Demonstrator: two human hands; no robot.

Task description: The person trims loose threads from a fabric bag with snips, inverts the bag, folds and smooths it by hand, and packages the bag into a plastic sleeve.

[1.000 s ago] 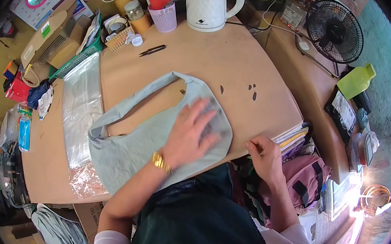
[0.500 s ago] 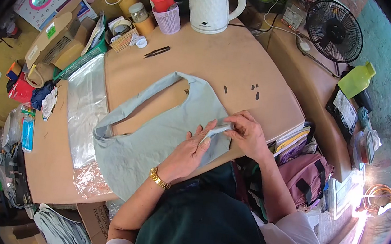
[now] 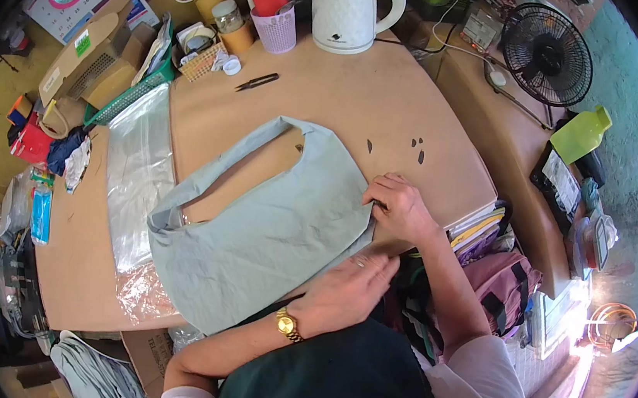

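A pale blue-grey cloth shoulder bag (image 3: 254,223) lies flat on the table, its wide strap looped toward the far side. My right hand (image 3: 402,209) pinches the bag's right edge near the corner, fingers curled over the cloth. Below that corner, by the table's front edge, my left hand (image 3: 346,293) is stretched out flat with its fingers close together and slightly blurred. A gold watch (image 3: 289,325) is on the left wrist. The left fingertips are near the bag's lower edge; whether they touch it I cannot tell.
Clear plastic bags (image 3: 138,180) lie left of the cloth bag. Thread snips (image 3: 257,82) rest farther back, near a white kettle (image 3: 342,15) and a lilac cup (image 3: 276,31). A black fan (image 3: 548,56) stands at the back right. Small dark marks (image 3: 420,157) dot the tabletop.
My left hand has let go of the folded edge and moved down and right, off the cloth. The bag's right end now lies flatter, and my right hand remains at its edge.
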